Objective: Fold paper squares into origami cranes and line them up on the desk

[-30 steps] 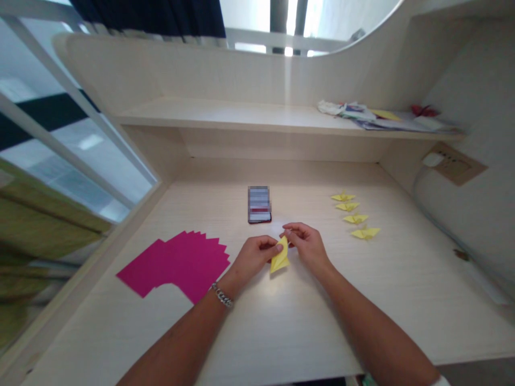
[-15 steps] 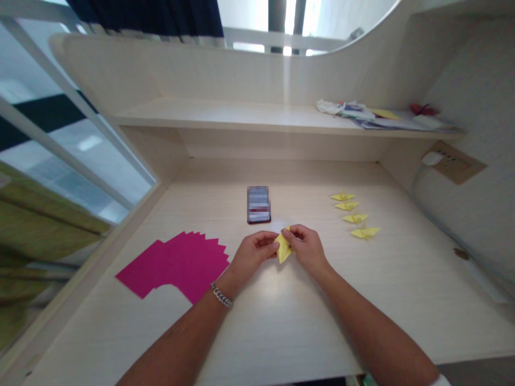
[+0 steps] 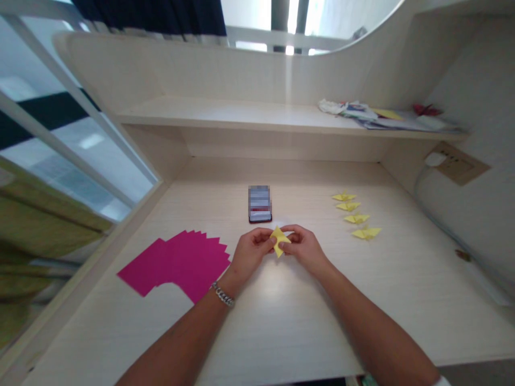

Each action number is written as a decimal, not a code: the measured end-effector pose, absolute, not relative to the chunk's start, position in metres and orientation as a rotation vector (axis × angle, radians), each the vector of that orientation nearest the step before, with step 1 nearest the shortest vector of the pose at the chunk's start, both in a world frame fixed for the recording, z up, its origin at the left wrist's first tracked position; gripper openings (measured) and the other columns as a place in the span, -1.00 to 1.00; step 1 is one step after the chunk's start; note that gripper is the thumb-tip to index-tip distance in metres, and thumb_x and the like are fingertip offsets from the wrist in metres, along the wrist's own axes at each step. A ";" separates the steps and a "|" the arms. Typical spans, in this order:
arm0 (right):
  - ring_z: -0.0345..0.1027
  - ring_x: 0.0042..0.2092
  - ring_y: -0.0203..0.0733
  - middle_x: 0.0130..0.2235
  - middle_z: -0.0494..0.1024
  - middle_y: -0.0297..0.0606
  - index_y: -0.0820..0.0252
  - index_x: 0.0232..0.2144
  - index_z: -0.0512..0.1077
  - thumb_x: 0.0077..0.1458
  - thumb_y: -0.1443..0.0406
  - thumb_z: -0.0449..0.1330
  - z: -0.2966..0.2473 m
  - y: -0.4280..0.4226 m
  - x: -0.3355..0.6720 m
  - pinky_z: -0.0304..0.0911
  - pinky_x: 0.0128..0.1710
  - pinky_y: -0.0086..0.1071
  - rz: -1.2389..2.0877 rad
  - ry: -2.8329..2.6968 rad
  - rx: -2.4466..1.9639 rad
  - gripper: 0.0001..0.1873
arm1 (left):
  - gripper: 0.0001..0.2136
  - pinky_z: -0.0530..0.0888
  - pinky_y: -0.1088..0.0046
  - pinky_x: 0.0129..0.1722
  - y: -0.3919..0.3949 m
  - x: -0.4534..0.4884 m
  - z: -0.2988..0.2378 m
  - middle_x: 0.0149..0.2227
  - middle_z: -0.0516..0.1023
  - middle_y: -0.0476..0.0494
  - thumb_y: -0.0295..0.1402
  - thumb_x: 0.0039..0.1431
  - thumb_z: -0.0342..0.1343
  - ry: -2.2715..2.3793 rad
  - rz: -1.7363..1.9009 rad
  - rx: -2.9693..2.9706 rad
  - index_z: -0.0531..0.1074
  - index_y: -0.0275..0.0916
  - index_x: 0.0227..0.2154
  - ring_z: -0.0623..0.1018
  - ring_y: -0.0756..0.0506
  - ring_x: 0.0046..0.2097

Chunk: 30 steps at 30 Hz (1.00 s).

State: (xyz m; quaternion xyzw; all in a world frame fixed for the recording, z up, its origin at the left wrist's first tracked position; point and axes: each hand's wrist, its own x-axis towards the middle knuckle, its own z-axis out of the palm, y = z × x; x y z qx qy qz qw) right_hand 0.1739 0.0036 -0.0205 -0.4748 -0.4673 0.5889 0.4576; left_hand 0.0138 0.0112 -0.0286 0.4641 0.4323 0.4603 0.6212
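Observation:
Between my two hands is a small yellow folded paper point(image 3: 278, 237), diamond-shaped, held just above the desk. My left hand point(image 3: 254, 247) pinches its left side, thumb in front. On the right side, my right hand point(image 3: 302, 245) grips it with the thumb pressed on the front face and the fingers behind. The backs of the fingers partly hide its edges. Several yellow paper cranes point(image 3: 356, 219) stand in a row on the desk to the right. Beside my left forearm lies a fan of magenta paper sheets point(image 3: 181, 262).
A phone point(image 3: 259, 205) lies just beyond my hands, its screen blurred. Papers and wrappers point(image 3: 374, 113) sit on the shelf point(image 3: 225, 115) along the back. On the right wall, a white plug and cable point(image 3: 434, 159) come from a socket.
The yellow folded paper has turned between my fingers and now shows an upright diamond. My right thumb has shifted lower on its face. The cranes, magenta sheets and phone stay put.

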 end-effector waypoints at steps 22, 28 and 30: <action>0.34 -0.51 -0.30 -0.49 0.51 -0.32 0.22 -0.36 0.49 -0.21 0.18 0.32 -0.023 0.006 0.174 0.28 -0.52 -0.42 1.365 -1.102 -1.219 -0.69 | -0.75 0.48 0.28 -0.19 0.006 0.013 -0.020 -0.21 0.55 -0.25 -0.40 -0.03 0.22 0.765 1.026 0.934 0.50 -0.32 -0.23 0.54 -0.12 -0.22; 0.32 -0.52 -0.32 -0.51 0.51 -0.33 0.22 -0.37 0.49 -0.21 0.19 0.32 -0.026 0.007 0.174 0.26 -0.53 -0.43 1.371 -1.109 -1.209 -0.70 | -0.80 0.50 0.35 -0.26 0.009 0.015 -0.024 -0.27 0.57 -0.20 -0.46 -0.07 0.19 0.847 1.070 0.907 0.52 -0.33 -0.30 0.54 -0.09 -0.29; 0.32 -0.53 -0.32 -0.52 0.50 -0.34 0.22 -0.39 0.49 -0.22 0.19 0.32 -0.027 0.008 0.174 0.26 -0.53 -0.43 1.371 -1.098 -1.213 -0.71 | -0.80 0.49 0.36 -0.25 0.009 0.015 -0.025 -0.30 0.58 -0.18 -0.47 -0.08 0.20 0.868 1.063 0.931 0.52 -0.33 -0.31 0.54 -0.08 -0.30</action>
